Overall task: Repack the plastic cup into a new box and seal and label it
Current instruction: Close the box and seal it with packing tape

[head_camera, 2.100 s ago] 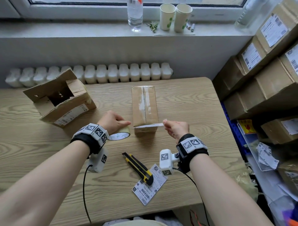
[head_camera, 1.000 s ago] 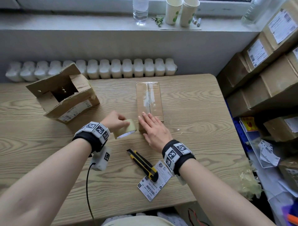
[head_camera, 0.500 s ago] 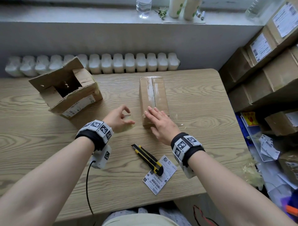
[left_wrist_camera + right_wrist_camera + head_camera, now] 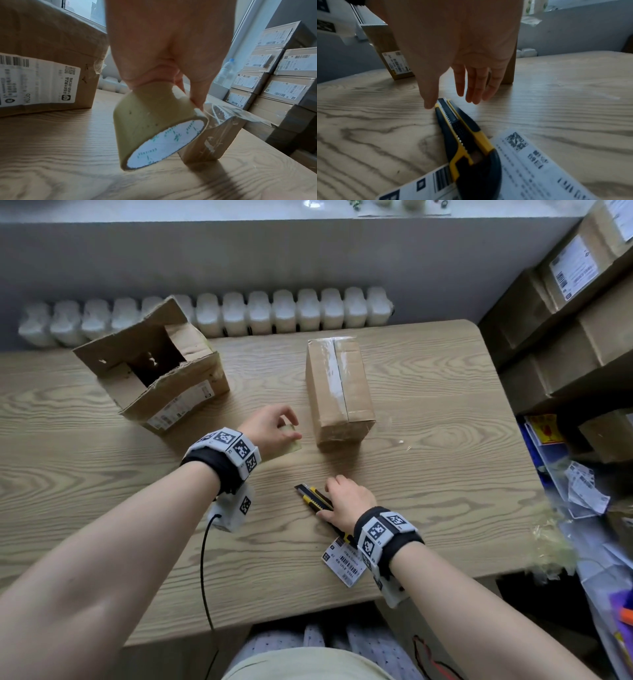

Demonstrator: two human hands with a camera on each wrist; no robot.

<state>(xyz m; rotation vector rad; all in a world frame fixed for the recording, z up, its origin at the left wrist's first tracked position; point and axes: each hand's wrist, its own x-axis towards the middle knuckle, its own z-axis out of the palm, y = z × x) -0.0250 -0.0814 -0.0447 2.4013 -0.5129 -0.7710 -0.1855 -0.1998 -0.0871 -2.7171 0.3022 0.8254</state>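
Observation:
A taped brown box [image 4: 339, 392] lies closed in the middle of the wooden table [image 4: 445, 460]. My left hand [image 4: 270, 429] grips a roll of clear tape [image 4: 154, 121] just left of the box's near end; a tape strip still runs from the roll to the box [image 4: 211, 138]. My right hand [image 4: 346, 498] hovers over a yellow-and-black utility knife [image 4: 462, 135], fingers straight, thumb beside its tip. A white shipping label [image 4: 344, 563] lies under the knife's rear end. The plastic cup is not visible.
An opened, torn old box [image 4: 154, 378] with a label lies on its side at the left rear. Stacked labelled cartons [image 4: 575, 313] fill the right side. Loose papers [image 4: 582, 491] and plastic wrap [image 4: 548, 546] sit off the table's right edge. A radiator [image 4: 239, 313] runs behind.
My right hand left the box's near end and came back over the knife. My left hand keeps the tape roll beside the box. The camera tilted further down.

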